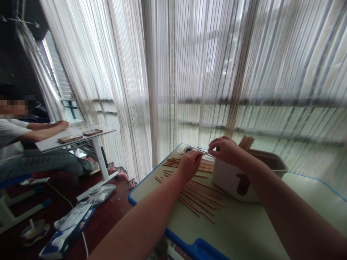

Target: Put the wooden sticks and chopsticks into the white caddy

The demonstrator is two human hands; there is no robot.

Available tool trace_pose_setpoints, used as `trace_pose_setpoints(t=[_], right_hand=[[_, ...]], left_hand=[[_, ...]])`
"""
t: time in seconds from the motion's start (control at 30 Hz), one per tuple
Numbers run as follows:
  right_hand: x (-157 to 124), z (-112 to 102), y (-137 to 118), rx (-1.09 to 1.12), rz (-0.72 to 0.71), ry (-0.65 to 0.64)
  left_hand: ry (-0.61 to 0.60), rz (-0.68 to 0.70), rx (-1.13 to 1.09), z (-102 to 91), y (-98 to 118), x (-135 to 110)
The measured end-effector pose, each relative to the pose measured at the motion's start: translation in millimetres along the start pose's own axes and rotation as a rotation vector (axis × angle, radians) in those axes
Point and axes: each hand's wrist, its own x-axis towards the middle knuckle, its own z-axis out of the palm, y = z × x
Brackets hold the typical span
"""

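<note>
My left hand [189,164] and my right hand [226,150] are both closed in a pinch on a thin clear sleeve [204,153] stretched between them. They hover above the far part of a pale green table [238,231] with a blue rim. Several long brown wooden sticks [197,196] lie scattered on the table below my left hand. Just under my right hand stands a white bin [233,180], and more brown sticks [246,142] poke up behind that hand.
Sheer striped curtains [189,72] hang across the window behind the table. At the left another person [16,144] sits at a small white desk [73,139]. Plastic bags [73,216] and a bowl [34,231] lie on the dark red floor.
</note>
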Motion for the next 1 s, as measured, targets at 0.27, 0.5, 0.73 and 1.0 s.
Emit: trace_pose_setpoints(t=[0.27,0.5,0.73,1.0], right_hand=[[2,-8,-5,-0.091,0.04,0.161],[-1,-23,-13,-0.003,0.15,0.397],[0,-28,-13,0.151,0.301,0.371],[-6,-72,-4,0.012,0.491,0.921]], left_hand=[[-0.02,-0.066,0.135,0.6,-4,-1],[-0.099,-0.1,0.233,0.5,-4,-1],[-0.121,-0.104,0.246,-0.6,-2,-1],[-0.267,-0.167,0.229,4.9,-8,-6]])
